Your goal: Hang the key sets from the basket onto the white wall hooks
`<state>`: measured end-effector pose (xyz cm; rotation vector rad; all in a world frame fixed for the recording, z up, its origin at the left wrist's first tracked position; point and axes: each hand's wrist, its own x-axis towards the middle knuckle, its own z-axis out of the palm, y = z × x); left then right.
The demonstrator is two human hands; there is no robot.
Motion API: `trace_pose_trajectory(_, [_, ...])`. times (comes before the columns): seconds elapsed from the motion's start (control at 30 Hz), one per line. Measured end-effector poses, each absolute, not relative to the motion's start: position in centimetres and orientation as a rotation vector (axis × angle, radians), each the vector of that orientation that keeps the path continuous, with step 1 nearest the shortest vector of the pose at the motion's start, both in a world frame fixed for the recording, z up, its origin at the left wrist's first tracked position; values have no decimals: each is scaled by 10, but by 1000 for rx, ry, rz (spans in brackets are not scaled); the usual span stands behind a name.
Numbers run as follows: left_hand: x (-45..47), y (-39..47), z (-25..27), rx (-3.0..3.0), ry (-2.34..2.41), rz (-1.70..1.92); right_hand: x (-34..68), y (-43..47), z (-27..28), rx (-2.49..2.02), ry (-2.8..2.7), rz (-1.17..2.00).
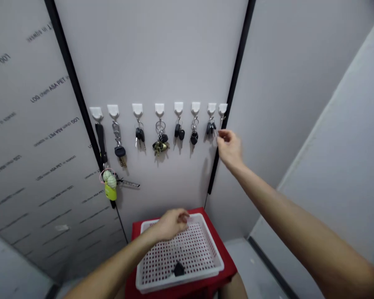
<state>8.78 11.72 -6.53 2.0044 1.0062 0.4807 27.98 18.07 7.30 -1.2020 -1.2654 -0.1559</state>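
Observation:
A row of white hooks [159, 109] is stuck on the grey wall panel, and most carry key bunches. My right hand [229, 146] reaches up to the right end of the row. Its loosely curled fingertips are right beside the black key bunch [210, 128] on the second-last hook. The last hook [222, 109] looks bare. My left hand [172, 224] hovers low over the far rim of a white perforated basket [212, 253]. Its fingers are bunched and blurred, so anything in them is hidden. One black key [178, 269] lies in the basket.
The basket rests on a red stool [227, 259] against the wall. A long black strap with a yellow-green charm [110, 187] hangs from the leftmost hook. Black vertical strips [233, 83] divide the wall panels. A white wall closes in on the right.

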Motion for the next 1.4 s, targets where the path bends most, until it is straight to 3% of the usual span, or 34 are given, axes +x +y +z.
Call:
trace_pose_trajectory(0.07, [73, 101, -96, 2055, 1044, 234, 267, 156, 28, -1238, -1512, -12])
trace_pose_trajectory(0.2, [59, 83, -125, 2078, 1134, 69, 239, 102, -73, -1250, -2262, 639])
trace_pose_trajectory(0.33, [59, 81, -123, 2086, 1154, 32, 226, 74, -124, -1238, -2576, 841])
trace_pose_trajectory(0.67, [57, 74, -119, 2213, 1024, 36, 217, 67, -121, -1452, -2526, 922])
trace_pose_trajectory(1.03, [77, 108, -98, 1435, 1118, 797, 212, 85, -105, -1142, -1617, 1167])
trace_pose_trajectory(1.4, [92, 120, -59, 1644, 1217, 980, 224, 102, -80, -1214, -1579, 857])
